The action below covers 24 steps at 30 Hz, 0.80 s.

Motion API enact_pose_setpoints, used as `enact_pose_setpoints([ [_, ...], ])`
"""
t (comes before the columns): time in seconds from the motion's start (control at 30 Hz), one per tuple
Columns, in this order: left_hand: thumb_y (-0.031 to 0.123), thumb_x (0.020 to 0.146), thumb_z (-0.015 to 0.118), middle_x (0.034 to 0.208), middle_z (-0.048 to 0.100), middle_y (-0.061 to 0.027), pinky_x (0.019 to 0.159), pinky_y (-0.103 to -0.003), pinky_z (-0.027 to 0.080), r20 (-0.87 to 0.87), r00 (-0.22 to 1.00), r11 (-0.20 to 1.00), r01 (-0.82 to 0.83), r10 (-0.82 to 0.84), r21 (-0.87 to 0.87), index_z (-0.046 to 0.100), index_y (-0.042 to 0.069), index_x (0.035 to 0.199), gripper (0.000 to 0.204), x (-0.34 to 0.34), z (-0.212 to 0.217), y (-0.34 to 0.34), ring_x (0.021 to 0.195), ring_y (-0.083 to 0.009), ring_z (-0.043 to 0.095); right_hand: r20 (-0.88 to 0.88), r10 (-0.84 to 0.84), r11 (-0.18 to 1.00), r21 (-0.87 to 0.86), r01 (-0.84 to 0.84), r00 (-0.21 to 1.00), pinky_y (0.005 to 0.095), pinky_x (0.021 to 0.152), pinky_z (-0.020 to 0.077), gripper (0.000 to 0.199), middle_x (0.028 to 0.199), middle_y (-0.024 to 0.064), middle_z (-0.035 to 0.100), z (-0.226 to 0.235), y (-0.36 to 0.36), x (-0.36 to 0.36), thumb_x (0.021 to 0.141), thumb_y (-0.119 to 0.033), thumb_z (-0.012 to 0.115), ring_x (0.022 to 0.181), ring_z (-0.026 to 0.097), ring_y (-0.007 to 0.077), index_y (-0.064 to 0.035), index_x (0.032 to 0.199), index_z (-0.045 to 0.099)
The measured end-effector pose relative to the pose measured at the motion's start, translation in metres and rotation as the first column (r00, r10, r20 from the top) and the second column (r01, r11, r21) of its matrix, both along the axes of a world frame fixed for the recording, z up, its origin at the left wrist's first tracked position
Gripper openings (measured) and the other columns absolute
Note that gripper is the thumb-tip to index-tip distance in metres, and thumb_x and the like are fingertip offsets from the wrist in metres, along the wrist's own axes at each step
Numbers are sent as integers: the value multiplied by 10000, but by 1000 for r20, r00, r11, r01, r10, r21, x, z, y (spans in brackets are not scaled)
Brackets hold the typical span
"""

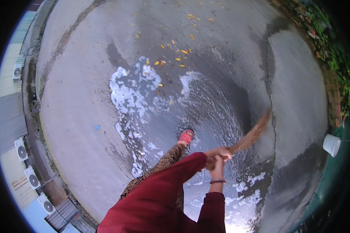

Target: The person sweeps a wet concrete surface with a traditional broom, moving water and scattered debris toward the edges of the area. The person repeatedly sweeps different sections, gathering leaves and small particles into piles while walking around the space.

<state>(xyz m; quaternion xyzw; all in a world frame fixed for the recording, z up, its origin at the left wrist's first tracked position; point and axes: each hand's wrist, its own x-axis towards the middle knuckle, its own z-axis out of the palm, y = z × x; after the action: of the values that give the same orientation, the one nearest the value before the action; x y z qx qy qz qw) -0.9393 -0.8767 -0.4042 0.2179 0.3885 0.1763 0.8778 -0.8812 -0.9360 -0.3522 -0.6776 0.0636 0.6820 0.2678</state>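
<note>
Both my hands are closed around the handle end of a brown straw broom [251,138], one hand close to the other. My left hand [218,152] grips it nearest the bristles. Just below, my right hand [219,167], with a bracelet at the wrist, also wraps the handle. The bristles point to the far right, and their tip is smeared by motion; I cannot tell whether it touches the ground. Wet concrete with white suds [128,91] spreads ahead and to the left. More foam [247,198] lies to the right of my right forearm.
My foot in a red sandal [186,136] stands on the wet ground. Yellow leaves [179,59] lie scattered ahead. A white bucket [331,145] is at the right edge, below green plants [332,58]. Along the left stand air-conditioner units [32,177] beside a gutter.
</note>
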Motion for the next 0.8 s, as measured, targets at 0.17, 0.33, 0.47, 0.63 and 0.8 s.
enact_pose_setpoints([
  [0.17, 39, 721, 586, 586, 481, -43, 451, -324, 467, -128, 844, 812, -536, 521, -231, 421, 103, 1103, 422, -151, -4, 4, 509, -148, 506, 71, 378, 874, 303, -381, 923, 329, 559, 500, 367, 902, 74, 542, -70, -10, -132, 717, -46, 542, 648, 577, 198, -47, 1068, 433],
  [0.33, -12, 705, 530, 592, 494, -72, 396, -323, 471, -518, 502, 598, -801, 693, 24, 374, 104, 1096, 437, -235, 28, 33, 441, -180, 515, -367, 670, 733, 186, -655, 646, 299, 379, 451, 171, 550, 48, 489, 32, 94, -188, 706, -56, 550, 418, 509, 171, -27, 859, 479],
  [0.47, -12, 701, 545, 652, 558, -114, 413, -330, 472, -759, 186, 750, -415, 624, 515, 257, 82, 1349, 715, -195, 59, 46, 481, -188, 554, -449, 528, 848, 227, -479, 721, 275, 358, 419, 59, 519, 43, 458, 79, 91, -149, 709, -72, 535, 403, 490, 147, -45, 713, 483],
  [0.63, 46, 688, 621, 735, 608, -123, 419, -325, 470, -462, 767, 895, -392, 445, 212, 145, 135, 1414, 872, -83, 112, 2, 462, -185, 560, -276, 100, 992, 97, -75, 956, 277, 366, 372, 62, 530, 38, 420, 165, 21, -81, 717, -57, 511, 410, 445, 148, -26, 707, 458],
  [0.8, 65, 664, 633, 649, 564, -60, 422, -304, 413, -205, 974, 995, 97, -92, 15, 370, 81, 1247, 640, 44, 152, 21, 492, -148, 525, -164, -351, 936, -30, 351, 922, 225, 448, 397, 114, 571, -2, 443, 171, 9, 18, 788, -101, 530, 469, 440, 108, -80, 698, 464],
])
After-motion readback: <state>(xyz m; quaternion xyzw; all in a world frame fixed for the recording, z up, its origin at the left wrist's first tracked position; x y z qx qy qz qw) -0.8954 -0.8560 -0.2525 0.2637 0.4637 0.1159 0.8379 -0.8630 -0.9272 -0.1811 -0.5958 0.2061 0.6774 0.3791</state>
